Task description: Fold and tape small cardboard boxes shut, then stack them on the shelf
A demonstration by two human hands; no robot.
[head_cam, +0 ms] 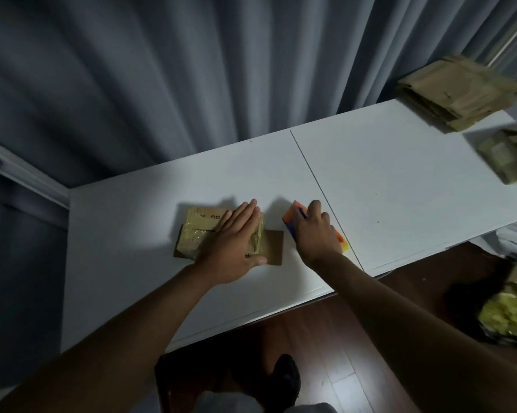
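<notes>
A small cardboard box (pixel 194 231) lies on the white table (pixel 400 180), its top covered with glossy tape, one brown flap (pixel 273 247) sticking out flat to the right. My left hand (pixel 236 242) lies flat on the box's right half, fingers straight, thumb down at the near edge. My right hand (pixel 317 234) grips an orange tape dispenser (pixel 293 217) with a purple part, standing on the table just right of the box. The dispenser's yellow end shows past my wrist.
A stack of flat cardboard boxes (pixel 456 93) sits at the table's far right corner, with a second pile (pixel 510 156) nearer. A grey curtain (pixel 191 70) hangs behind the table. A dark bag with yellow-green contents (pixel 507 317) lies on the wooden floor at right.
</notes>
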